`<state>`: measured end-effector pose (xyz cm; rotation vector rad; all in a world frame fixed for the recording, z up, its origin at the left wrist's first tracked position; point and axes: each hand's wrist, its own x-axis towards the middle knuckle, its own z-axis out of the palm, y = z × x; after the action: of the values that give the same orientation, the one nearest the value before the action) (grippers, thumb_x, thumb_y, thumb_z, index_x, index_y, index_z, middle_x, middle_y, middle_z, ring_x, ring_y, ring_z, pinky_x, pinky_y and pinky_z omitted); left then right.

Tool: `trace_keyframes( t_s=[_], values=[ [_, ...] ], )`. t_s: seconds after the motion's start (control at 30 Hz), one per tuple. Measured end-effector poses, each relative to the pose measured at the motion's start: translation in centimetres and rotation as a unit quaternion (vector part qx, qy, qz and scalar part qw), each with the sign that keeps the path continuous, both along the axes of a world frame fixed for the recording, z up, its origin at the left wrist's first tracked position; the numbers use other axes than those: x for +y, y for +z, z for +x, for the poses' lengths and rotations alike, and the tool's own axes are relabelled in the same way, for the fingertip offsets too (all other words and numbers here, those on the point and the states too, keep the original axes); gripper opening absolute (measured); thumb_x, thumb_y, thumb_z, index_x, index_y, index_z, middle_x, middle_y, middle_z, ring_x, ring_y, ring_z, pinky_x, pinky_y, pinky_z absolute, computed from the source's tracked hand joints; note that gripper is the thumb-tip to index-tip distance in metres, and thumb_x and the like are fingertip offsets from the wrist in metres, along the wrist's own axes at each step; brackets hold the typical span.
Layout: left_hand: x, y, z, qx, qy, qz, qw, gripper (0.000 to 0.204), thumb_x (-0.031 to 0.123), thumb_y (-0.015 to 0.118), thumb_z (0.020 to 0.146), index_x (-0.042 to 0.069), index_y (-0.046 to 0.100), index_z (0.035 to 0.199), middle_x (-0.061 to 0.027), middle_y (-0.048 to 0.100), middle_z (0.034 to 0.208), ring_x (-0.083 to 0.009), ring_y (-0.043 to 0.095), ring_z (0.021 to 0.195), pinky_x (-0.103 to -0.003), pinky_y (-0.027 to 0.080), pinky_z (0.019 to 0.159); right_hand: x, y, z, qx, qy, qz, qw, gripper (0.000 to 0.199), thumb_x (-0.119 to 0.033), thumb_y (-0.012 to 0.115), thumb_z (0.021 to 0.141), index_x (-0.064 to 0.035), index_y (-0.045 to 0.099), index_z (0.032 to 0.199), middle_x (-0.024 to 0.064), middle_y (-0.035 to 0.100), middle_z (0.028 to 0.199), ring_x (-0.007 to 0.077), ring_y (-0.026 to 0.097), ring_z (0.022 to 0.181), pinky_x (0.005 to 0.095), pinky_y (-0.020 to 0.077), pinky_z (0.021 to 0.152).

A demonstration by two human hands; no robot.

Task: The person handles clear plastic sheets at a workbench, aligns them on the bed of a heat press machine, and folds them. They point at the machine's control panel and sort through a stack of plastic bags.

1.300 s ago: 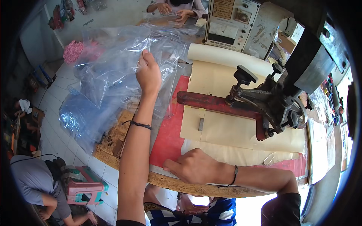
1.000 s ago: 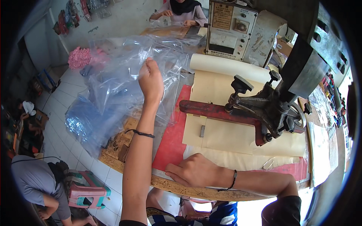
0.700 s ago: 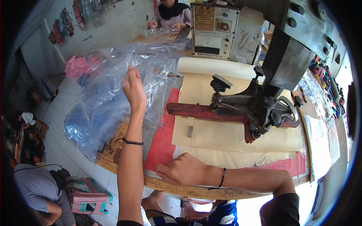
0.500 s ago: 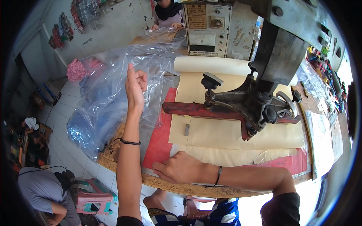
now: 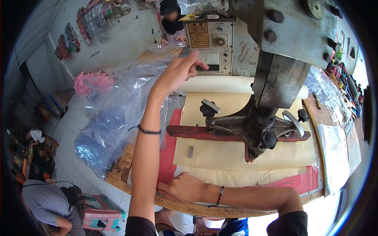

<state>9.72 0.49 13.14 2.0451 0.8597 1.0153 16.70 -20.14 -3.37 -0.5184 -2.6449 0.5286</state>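
My left hand [image 5: 177, 72] is raised in front of the control box [image 5: 210, 45] of a press. Its index finger points toward the panel, the other fingers are partly bent, and it holds nothing; contact with the panel cannot be made out. My right hand [image 5: 185, 188] rests palm down at the near table edge, over the red sheet [image 5: 168, 157]. Its fingers are curled in, so anything under them is hidden. Beyond it lie cream sheets [image 5: 220, 155] under the press's red bar [image 5: 224, 133] and black clamp arms [image 5: 262, 122]. A small metal block [image 5: 191, 152] sits on the sheets.
The press column [image 5: 280, 80] stands over the table at right. Clear plastic sheeting [image 5: 118, 110] spills off the left side. A cream roll [image 5: 220, 83] lies behind the sheets. One person [image 5: 171, 23] is at the back, another [image 5: 47, 204] at lower left beside a plastic stool [image 5: 103, 212].
My left hand has moved right and away from me, from above the plastic sheeting to the control box. My right hand stays at the table edge. The view has tilted up slightly.
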Motion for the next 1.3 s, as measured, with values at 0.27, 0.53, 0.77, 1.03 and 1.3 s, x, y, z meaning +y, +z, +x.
trace_keyframes(
  t_s=[0.27, 0.53, 0.77, 1.03, 1.3],
  values=[
    [3.4, -1.9, 1.0, 0.081, -0.077, -0.028, 0.993, 0.042, 0.041, 0.049, 0.101, 0.006, 0.068, 0.116, 0.0071, 0.034, 0.062, -0.0065, 0.030, 0.059, -0.023, 0.029, 0.056, 0.7, -0.1, -0.1, 0.025, -0.007, -0.031, 0.999, 0.027, -0.027, 0.056, 0.093, -0.0013, 0.054, 0.084, 0.0141, 0.057, 0.054, 0.0358, 0.059, 0.049, 0.0456, 0.0476, 0.048],
    [4.9, -3.7, 3.0, 0.108, 0.006, 0.172, 0.979, 0.033, 0.015, 0.061, 0.094, 0.015, 0.064, 0.127, 0.0053, 0.031, 0.056, -0.0083, 0.027, 0.054, -0.028, 0.027, 0.051, 1.0, -0.4, 0.0, 0.014, 0.018, -0.045, 0.999, 0.032, -0.029, 0.055, 0.092, -0.0030, 0.057, 0.073, 0.0145, 0.058, 0.054, 0.0355, 0.061, 0.052, 0.0455, 0.0492, 0.052],
    [5.0, -4.8, 4.6, 0.204, 0.043, 0.221, 0.953, 0.047, 0.013, 0.055, 0.090, 0.022, 0.057, 0.135, -0.0104, 0.045, 0.054, -0.0222, 0.038, 0.049, -0.038, 0.038, 0.054, 1.1, -0.6, 0.0, -0.023, 0.011, -0.039, 0.999, 0.024, -0.028, 0.058, 0.089, -0.0060, 0.058, 0.079, 0.0103, 0.060, 0.059, 0.0322, 0.061, 0.054, 0.0431, 0.0504, 0.051],
    [5.0, -5.5, 4.7, 0.236, 0.076, 0.272, 0.930, 0.053, 0.013, 0.050, 0.085, 0.021, 0.054, 0.137, -0.0165, 0.060, 0.065, -0.0314, 0.058, 0.060, -0.044, 0.048, 0.065, 0.9, -0.8, -0.3, 0.007, 0.016, -0.050, 0.999, 0.026, -0.027, 0.057, 0.090, -0.0043, 0.058, 0.078, 0.0122, 0.059, 0.057, 0.0337, 0.062, 0.054, 0.0443, 0.0503, 0.051],
    [4.6, -5.2, 5.1, 0.249, 0.113, 0.270, 0.923, 0.061, 0.012, 0.050, 0.083, 0.020, 0.046, 0.144, -0.0188, 0.063, 0.070, -0.0362, 0.061, 0.065, -0.047, 0.051, 0.069, 1.1, -0.8, -0.1, -0.001, 0.016, -0.039, 0.999, 0.023, -0.027, 0.058, 0.089, -0.0056, 0.057, 0.080, 0.0111, 0.058, 0.058, 0.0328, 0.061, 0.053, 0.0431, 0.0505, 0.050]
  ],
)
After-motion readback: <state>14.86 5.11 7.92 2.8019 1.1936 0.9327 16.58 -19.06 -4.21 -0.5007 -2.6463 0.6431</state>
